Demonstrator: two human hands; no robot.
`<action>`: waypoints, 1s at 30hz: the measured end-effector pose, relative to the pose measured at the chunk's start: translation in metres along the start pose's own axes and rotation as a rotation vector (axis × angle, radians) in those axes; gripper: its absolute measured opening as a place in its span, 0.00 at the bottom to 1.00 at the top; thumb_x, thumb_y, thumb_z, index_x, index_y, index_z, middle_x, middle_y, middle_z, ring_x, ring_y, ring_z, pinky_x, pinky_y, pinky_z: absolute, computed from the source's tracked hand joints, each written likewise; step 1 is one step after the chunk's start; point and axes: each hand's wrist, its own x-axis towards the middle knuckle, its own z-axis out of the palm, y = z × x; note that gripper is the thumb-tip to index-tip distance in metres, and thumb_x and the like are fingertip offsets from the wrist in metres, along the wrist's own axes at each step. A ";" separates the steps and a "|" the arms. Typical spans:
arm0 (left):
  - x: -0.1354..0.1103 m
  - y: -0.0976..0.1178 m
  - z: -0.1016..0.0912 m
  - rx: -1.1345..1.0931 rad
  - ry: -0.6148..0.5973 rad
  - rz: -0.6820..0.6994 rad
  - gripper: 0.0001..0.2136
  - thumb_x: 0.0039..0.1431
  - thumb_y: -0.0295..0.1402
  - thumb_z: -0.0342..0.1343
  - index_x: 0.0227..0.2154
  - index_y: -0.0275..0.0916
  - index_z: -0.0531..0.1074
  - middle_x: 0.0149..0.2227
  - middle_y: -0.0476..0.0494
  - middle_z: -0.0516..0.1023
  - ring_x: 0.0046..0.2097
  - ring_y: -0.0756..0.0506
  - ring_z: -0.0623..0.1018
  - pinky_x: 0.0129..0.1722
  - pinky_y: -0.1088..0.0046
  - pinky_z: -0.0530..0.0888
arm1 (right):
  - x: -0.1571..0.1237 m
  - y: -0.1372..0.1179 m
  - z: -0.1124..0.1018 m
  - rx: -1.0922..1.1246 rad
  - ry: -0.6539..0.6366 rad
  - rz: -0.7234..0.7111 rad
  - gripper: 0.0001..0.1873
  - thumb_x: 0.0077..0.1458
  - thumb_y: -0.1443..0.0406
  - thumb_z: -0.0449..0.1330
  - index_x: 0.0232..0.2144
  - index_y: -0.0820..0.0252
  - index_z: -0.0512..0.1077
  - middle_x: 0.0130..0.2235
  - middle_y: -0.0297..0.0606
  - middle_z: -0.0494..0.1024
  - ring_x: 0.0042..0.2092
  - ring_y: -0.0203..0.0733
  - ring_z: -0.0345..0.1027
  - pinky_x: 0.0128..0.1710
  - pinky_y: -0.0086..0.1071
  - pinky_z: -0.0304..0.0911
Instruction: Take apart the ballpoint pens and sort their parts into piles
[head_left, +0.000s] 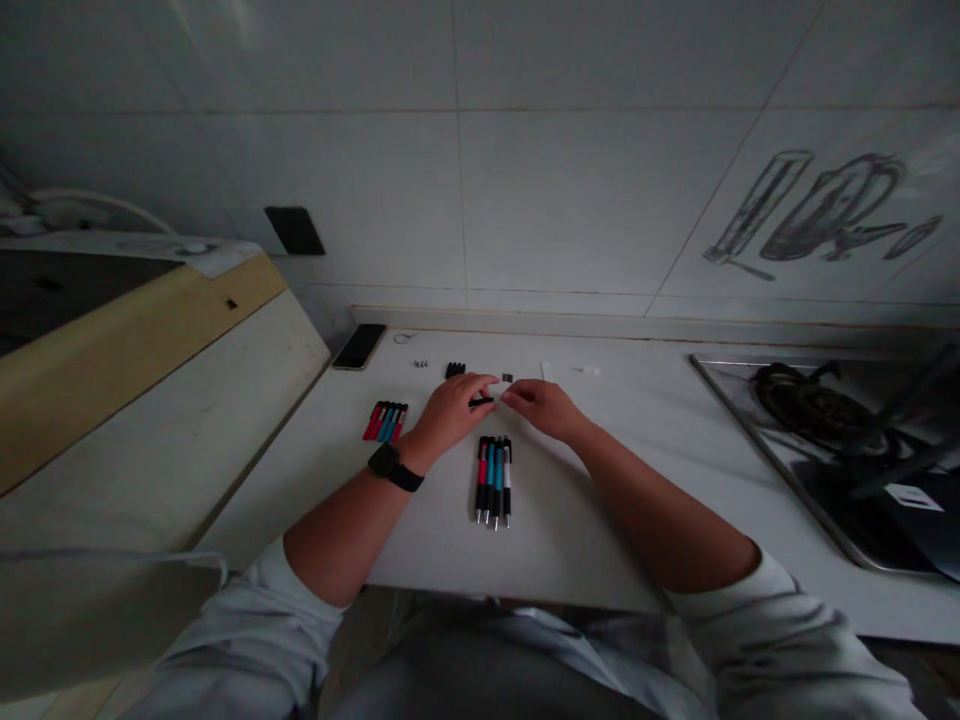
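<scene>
My left hand [456, 402] is closed around a short, dark pen part [482, 402] that lies crosswise between its fingers. Close by on the right, my right hand [541, 407] has its thumb and fingertips pinched together; whatever they hold is too small to make out. Just below both hands, several pens [493, 480] with red, blue and white barrels lie side by side, metal tips toward me. To the left of my left wrist is a row of red and blue pen barrels [385, 421]. Short black parts [455, 370] sit behind my left hand.
Along the back of the white counter [592, 530] lie small metal pieces [421, 364], a small dark piece [508, 378], white slim pieces [546, 371] and a phone [360, 346]. A gas stove [795, 500] borders the right side, a slanted cabinet panel [150, 430] the left.
</scene>
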 end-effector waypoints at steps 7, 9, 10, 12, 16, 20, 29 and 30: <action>0.014 0.021 -0.006 0.067 -0.064 0.159 0.21 0.60 0.23 0.65 0.55 0.41 0.73 0.46 0.43 0.81 0.51 0.42 0.79 0.54 0.61 0.75 | -0.009 -0.002 0.019 0.392 0.077 0.028 0.20 0.60 0.49 0.57 0.34 0.58 0.76 0.33 0.35 0.78 0.36 0.40 0.69 0.40 0.33 0.62; 0.017 0.023 -0.008 0.080 -0.059 0.156 0.20 0.60 0.27 0.66 0.54 0.42 0.73 0.47 0.42 0.80 0.51 0.42 0.78 0.54 0.61 0.74 | -0.009 -0.002 0.015 0.437 0.119 0.021 0.19 0.59 0.48 0.57 0.32 0.57 0.75 0.32 0.34 0.77 0.35 0.40 0.69 0.40 0.33 0.63; 0.018 0.023 -0.009 0.082 -0.046 0.141 0.19 0.61 0.30 0.67 0.53 0.42 0.73 0.48 0.42 0.80 0.50 0.42 0.78 0.53 0.62 0.74 | -0.010 -0.001 0.013 0.444 0.145 0.032 0.19 0.59 0.48 0.57 0.32 0.57 0.74 0.30 0.33 0.76 0.35 0.40 0.68 0.40 0.33 0.63; 0.017 0.021 -0.008 0.067 0.002 0.086 0.15 0.63 0.35 0.66 0.51 0.41 0.73 0.46 0.42 0.79 0.47 0.43 0.78 0.51 0.63 0.74 | -0.012 0.002 0.008 0.450 0.208 0.075 0.19 0.59 0.48 0.57 0.31 0.57 0.74 0.28 0.33 0.74 0.33 0.40 0.67 0.37 0.33 0.62; 0.009 0.013 0.000 -0.027 0.049 -0.024 0.07 0.70 0.36 0.56 0.44 0.39 0.73 0.41 0.44 0.80 0.39 0.46 0.77 0.43 0.68 0.74 | -0.015 0.010 0.009 0.484 0.293 0.149 0.21 0.59 0.47 0.56 0.32 0.57 0.74 0.28 0.33 0.73 0.31 0.40 0.65 0.34 0.33 0.60; 0.002 0.004 0.004 -0.109 0.001 -0.068 0.07 0.72 0.36 0.52 0.41 0.40 0.73 0.38 0.45 0.80 0.39 0.47 0.78 0.42 0.70 0.73 | -0.015 0.012 0.017 0.457 0.247 0.150 0.21 0.60 0.47 0.55 0.29 0.57 0.72 0.27 0.32 0.72 0.30 0.39 0.64 0.34 0.33 0.58; -0.004 -0.003 0.007 -0.157 -0.027 -0.059 0.05 0.67 0.35 0.59 0.41 0.40 0.74 0.37 0.46 0.79 0.37 0.47 0.77 0.41 0.70 0.74 | -0.016 0.008 0.022 0.435 0.249 0.139 0.22 0.62 0.47 0.55 0.26 0.56 0.70 0.26 0.32 0.72 0.30 0.39 0.63 0.34 0.33 0.58; -0.004 -0.003 0.008 -0.159 -0.024 -0.063 0.05 0.66 0.35 0.59 0.41 0.40 0.74 0.37 0.47 0.79 0.37 0.47 0.77 0.41 0.70 0.73 | -0.016 0.007 0.022 0.441 0.249 0.143 0.23 0.62 0.47 0.55 0.26 0.56 0.70 0.26 0.32 0.72 0.29 0.39 0.63 0.34 0.33 0.58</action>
